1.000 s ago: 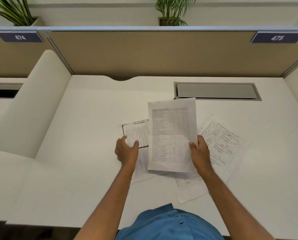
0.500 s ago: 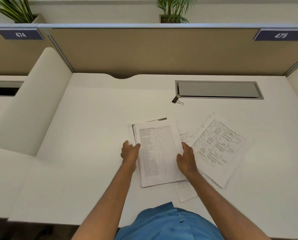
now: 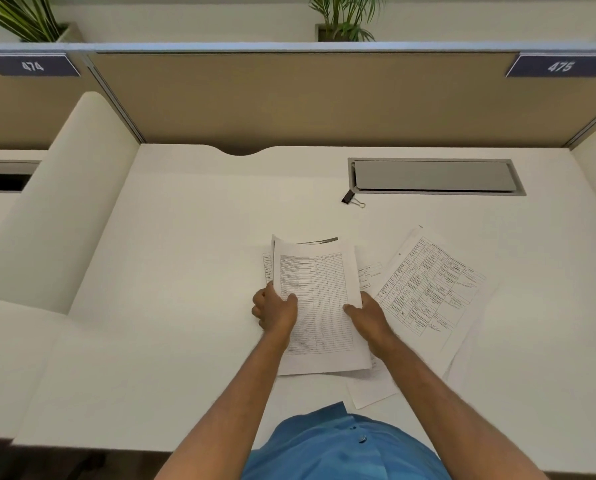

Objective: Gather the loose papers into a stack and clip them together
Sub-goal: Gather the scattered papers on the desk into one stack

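The left hand [image 3: 275,310] holds the left edge of a small stack of white printed papers [image 3: 319,303], with its thumb on top and its fingers [image 3: 259,311] curled under. The right hand [image 3: 367,315] holds the right edge of the same stack, thumb on the top page. The stack sits between the two hands, in the middle of the flat white desk [image 3: 171,271]. Its top page has a table of small lines on it. Just to the right lies a loose white sheet with a grid of boxes [image 3: 428,289], tilted, with more white sheets under it. A small black binder clip with silver handles [image 3: 352,199] lies farther back on the desk, apart from the papers, near the corner of a long grey metal flap [image 3: 435,176].
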Demonstrator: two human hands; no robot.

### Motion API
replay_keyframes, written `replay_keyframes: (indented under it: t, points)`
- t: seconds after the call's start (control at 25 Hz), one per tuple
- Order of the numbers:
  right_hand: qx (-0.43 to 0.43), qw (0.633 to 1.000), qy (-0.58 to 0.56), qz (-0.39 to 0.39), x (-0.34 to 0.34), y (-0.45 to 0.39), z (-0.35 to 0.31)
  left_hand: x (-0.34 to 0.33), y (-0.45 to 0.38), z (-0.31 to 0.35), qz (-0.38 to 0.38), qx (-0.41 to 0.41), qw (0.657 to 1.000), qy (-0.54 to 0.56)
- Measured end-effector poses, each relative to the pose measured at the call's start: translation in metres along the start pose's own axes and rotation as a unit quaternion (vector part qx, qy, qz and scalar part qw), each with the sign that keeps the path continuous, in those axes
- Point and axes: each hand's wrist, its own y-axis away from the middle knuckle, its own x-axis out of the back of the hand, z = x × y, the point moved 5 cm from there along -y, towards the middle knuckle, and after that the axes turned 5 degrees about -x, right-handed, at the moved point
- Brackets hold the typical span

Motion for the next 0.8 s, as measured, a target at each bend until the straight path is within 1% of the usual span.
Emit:
replay_keyframes:
  t: [0.12, 0.2, 0.28, 0.4, 0.44, 0.52, 0.56, 0.6, 0.68, 0.8]
  points:
    - [0.007, 0.999, 0.028, -0.029, -0.008, 0.003, 0.003, -0.003, -0.004, -0.001, -0.016, -0.012, 1.0, 0.016]
    - [0.023, 0.999, 0.04, -0.023, -0.008, 0.004, 0.003, 0.0, -0.009, -0.003, -0.023, -0.015, 0.998, 0.048]
    - [0.039, 0.999, 0.014, -0.013, -0.003, 0.004, 0.001, 0.008, -0.011, -0.004, -0.016, -0.011, 0.997, 0.078]
    - [0.055, 0.996, -0.059, -0.022, 0.009, 0.01, -0.01, 0.023, -0.013, -0.006, 0.021, 0.002, 0.996, 0.085]
    - [0.063, 0.995, -0.079, -0.027, 0.014, 0.013, -0.016, 0.028, -0.011, -0.003, 0.018, 0.006, 0.994, 0.11]
    - [0.08, 0.99, -0.106, -0.036, 0.024, 0.018, -0.027, 0.032, -0.007, 0.01, -0.027, -0.008, 0.974, 0.226]
    - [0.091, 0.989, -0.111, -0.039, 0.027, 0.021, -0.034, 0.035, -0.004, 0.02, -0.061, -0.025, 0.956, 0.286]
    - [0.102, 0.988, -0.11, -0.035, 0.03, 0.024, -0.043, 0.038, -0.003, 0.033, -0.093, -0.056, 0.941, 0.321]
    - [0.134, 0.986, -0.098, -0.006, 0.035, 0.034, -0.062, 0.044, 0.002, 0.062, -0.124, -0.134, 0.927, 0.327]
    - [0.189, 0.973, -0.12, 0.061, 0.045, 0.055, -0.099, 0.058, 0.021, 0.112, -0.114, -0.217, 0.924, 0.294]
